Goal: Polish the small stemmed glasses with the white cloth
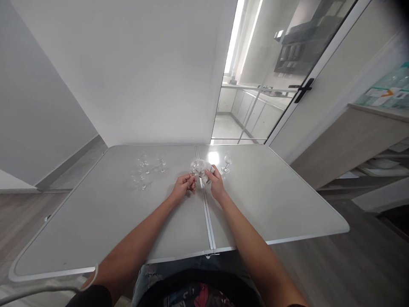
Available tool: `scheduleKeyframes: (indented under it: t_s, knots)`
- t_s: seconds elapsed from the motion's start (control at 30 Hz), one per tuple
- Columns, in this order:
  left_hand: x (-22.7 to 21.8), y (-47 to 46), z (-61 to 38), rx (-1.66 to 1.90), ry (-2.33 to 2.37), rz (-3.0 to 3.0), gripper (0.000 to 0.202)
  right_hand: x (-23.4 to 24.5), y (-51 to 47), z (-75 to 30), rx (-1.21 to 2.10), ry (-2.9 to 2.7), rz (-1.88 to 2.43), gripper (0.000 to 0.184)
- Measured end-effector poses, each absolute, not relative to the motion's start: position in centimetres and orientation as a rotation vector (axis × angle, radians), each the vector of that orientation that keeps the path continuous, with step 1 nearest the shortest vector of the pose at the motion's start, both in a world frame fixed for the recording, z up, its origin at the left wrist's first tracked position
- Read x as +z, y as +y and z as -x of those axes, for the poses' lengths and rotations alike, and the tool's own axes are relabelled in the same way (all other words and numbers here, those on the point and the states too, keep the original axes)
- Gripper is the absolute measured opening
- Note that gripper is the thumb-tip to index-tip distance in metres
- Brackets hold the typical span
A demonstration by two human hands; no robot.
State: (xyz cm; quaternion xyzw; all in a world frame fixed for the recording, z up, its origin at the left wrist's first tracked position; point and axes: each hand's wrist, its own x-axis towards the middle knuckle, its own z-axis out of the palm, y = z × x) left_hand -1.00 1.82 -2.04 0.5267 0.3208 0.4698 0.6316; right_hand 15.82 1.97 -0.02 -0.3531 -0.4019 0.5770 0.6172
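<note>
Over the middle seam of the table, my left hand (184, 185) grips a small stemmed glass (195, 166) low down, its fingers closed around the stem or foot. A white cloth (206, 172) is bunched in my right hand (216, 182) and pressed against the glass's bowl. Part of the bowl is hidden behind the cloth and fingers. Just right of my right hand, one stemmed glass (227, 162) stands upright on the table. Left of my hands is a group of several clear glasses (143, 172), their outlines faint against the pale surface.
The pale table (268, 204) has a metal edge and a metal seam (207, 217) across it. A white wall (153, 85) borders its far side. Behind to the right is a glass door with a black handle (303, 89). A shelf unit (361, 136) holding wrapped bottles stands at right.
</note>
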Motion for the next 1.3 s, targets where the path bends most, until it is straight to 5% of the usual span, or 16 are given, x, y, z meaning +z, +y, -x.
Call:
scheduleKeyframes:
  t_s: [0.43,0.83,1.0,1.3]
  knots:
    - [-1.9,1.4,1.0,0.857,0.569,-1.075,0.037,0.2,2.2,-15.9,1.717,-0.878,0.595,0.046]
    - [-1.6,1.4,1.1,0.779,0.531,-1.025,0.037,0.1,2.3,-15.8,1.748,-0.834,0.591,0.050]
    - [-1.5,1.4,1.1,0.768,0.599,-1.013,0.037,0.7,1.7,-15.8,1.243,-0.935,0.634,0.043]
    - [-1.7,1.3,0.8,0.793,0.875,-1.502,0.037,1.9,1.6,-19.0,0.131,-1.996,0.753,0.028]
